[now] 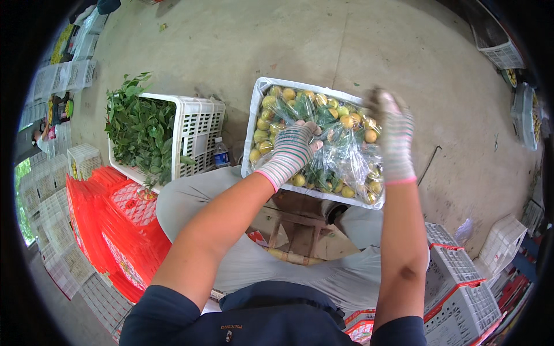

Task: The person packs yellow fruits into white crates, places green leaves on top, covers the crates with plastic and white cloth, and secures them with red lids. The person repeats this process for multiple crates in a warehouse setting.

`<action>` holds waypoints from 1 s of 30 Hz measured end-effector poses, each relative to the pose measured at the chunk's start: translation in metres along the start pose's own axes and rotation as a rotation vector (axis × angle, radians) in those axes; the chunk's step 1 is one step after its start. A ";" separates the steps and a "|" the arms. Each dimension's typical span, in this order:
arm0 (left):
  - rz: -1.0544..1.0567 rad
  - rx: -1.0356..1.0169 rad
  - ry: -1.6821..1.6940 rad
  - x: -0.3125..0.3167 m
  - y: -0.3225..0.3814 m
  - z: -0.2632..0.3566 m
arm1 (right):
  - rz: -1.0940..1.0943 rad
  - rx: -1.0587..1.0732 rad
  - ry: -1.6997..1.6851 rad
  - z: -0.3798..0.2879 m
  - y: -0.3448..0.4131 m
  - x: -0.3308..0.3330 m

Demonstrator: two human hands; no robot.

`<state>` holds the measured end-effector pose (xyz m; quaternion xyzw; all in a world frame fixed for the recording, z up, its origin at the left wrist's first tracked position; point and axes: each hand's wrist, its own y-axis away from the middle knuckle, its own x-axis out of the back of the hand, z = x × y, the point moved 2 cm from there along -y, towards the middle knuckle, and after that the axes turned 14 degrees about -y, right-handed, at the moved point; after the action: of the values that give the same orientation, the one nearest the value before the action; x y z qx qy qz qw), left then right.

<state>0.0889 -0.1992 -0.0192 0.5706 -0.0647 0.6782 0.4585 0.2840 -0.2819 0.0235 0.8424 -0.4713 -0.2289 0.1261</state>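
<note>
Before me, a white plastic crate with a pale lining holds several rows of round yellow-green fruit, perhaps plums. Green leaves lie among the fruit, and crinkled clear plastic film covers much of it. My left hand, in a striped knit glove with a pink cuff, is over the middle of the crate, its thumb and fingers closed on the film. At the crate's right rim is my right hand, gloved alike. Motion blurs its fingers, so their grip is unclear.
To the left, a white slotted basket holds leafy sprigs, with a water bottle beside it. Red net-patterned packaging is piled near my left leg. Grey crates stand at right. A thin dark rod is on the concrete floor.
</note>
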 end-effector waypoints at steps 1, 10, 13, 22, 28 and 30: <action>-0.003 0.033 0.019 -0.001 0.001 0.001 | -0.031 0.176 0.116 -0.007 -0.012 0.027; 0.016 0.206 0.133 -0.005 -0.004 0.011 | 0.356 -0.627 -0.287 0.118 -0.006 0.194; 0.074 0.211 0.150 -0.007 -0.005 0.012 | 0.236 -0.637 0.024 0.117 -0.012 0.211; -0.081 0.406 0.252 0.005 -0.013 0.015 | 0.102 -0.698 -0.589 0.058 -0.010 0.192; -0.126 0.452 0.196 0.015 -0.020 0.023 | 0.219 -0.410 -0.354 0.074 -0.032 0.222; -0.152 0.443 0.193 0.015 -0.021 0.018 | 0.161 -0.439 -0.572 0.065 -0.034 0.211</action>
<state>0.1177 -0.1906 -0.0096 0.5929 0.1728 0.6908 0.3760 0.3716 -0.4439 -0.1031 0.6575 -0.4920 -0.5401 0.1844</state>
